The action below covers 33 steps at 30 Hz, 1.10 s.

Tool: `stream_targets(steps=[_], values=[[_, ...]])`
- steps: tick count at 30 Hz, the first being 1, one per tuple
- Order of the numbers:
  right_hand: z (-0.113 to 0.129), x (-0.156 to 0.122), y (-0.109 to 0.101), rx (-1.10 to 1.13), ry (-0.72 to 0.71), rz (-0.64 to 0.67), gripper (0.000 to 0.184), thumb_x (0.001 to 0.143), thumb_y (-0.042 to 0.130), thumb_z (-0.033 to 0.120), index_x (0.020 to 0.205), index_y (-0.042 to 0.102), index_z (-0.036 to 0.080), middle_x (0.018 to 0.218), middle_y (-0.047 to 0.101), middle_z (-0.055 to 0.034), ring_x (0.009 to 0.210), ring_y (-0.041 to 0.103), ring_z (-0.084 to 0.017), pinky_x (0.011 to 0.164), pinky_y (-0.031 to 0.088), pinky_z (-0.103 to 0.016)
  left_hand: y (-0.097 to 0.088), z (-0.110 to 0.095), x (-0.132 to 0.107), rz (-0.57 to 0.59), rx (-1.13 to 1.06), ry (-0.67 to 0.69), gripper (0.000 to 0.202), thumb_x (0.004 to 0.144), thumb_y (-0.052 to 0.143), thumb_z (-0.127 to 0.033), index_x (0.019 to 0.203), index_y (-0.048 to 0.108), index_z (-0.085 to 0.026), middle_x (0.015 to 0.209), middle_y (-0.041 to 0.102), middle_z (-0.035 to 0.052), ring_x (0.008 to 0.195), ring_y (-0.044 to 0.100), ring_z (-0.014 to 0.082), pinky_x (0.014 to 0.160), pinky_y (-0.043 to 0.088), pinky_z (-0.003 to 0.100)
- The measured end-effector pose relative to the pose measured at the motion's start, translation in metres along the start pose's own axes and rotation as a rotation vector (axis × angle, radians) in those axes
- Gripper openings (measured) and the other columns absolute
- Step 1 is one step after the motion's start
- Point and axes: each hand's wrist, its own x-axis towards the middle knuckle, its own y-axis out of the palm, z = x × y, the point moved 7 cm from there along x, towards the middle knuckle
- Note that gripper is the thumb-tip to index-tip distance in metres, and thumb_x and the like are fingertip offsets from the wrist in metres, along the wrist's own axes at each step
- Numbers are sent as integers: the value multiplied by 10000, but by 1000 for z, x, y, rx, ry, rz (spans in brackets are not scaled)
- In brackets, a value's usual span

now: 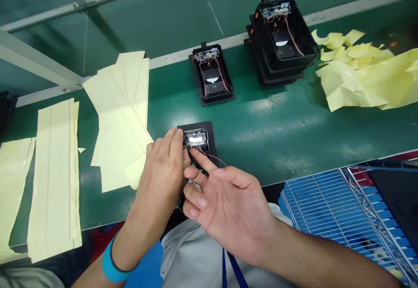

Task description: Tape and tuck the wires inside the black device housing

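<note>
Right in front of me lies a black plastic housing [210, 132] with a circuit board [196, 138] at its far end and thin pink wires running from it. My left hand [165, 166] is closed on the housing's left side, fingers near the board's left end; its thumb is mostly hidden. Palm up, my right hand [228, 201] has its fingers apart and holds nothing visible. Its index fingertip reaches the board's near edge, by the wires. Both hands cover the near part of the housing.
Another open housing [214, 75] with a board and wires sits farther back. To its right stands a stack of such housings [282, 40], beside crumpled yellow paper [365, 77]. Yellow sheets [119, 118] and strips [54, 170] lie at left. A wire rack [329, 209] is below the green table's edge.
</note>
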Motion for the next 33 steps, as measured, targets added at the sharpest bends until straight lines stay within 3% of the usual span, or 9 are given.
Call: stream_targets(steps=[5,12,19,28,33], values=[[-2,1,1,80,12,4,343,948,642,250,1282,571,226,1072,650,-15,709,565,-113,733,498,-282,2,1,-5,42,-29,4,486,1102,457,-108,1583,460,-40,1548,578,176,1245,619,305,1043,501,440],[-6,0,10,322,46,37,245,986,630,283,1208,582,193,1108,690,-34,758,574,-94,777,538,-248,2,4,-8,-26,-89,14,495,1158,413,-295,1573,465,-31,1562,560,203,1234,603,320,1025,517,461],[1,2,7,382,46,-192,242,994,544,359,1136,635,186,1119,700,-32,718,498,-76,706,521,-204,-2,2,-4,-80,-78,42,442,1117,469,-181,1534,462,-37,1514,597,226,1161,641,310,948,559,456],[-3,3,12,508,102,-81,291,1007,524,389,1190,588,171,1002,717,-32,673,562,-89,689,549,-242,-1,4,-5,-130,-98,61,434,1112,467,-175,1529,438,-57,1472,623,236,1203,658,312,975,596,454],[-5,7,14,585,123,-131,332,1026,510,410,1226,573,153,971,705,-36,659,568,-86,677,549,-240,-5,2,-8,-162,-103,58,434,1137,439,-238,1524,441,-42,1446,628,256,1166,651,307,952,614,459]])
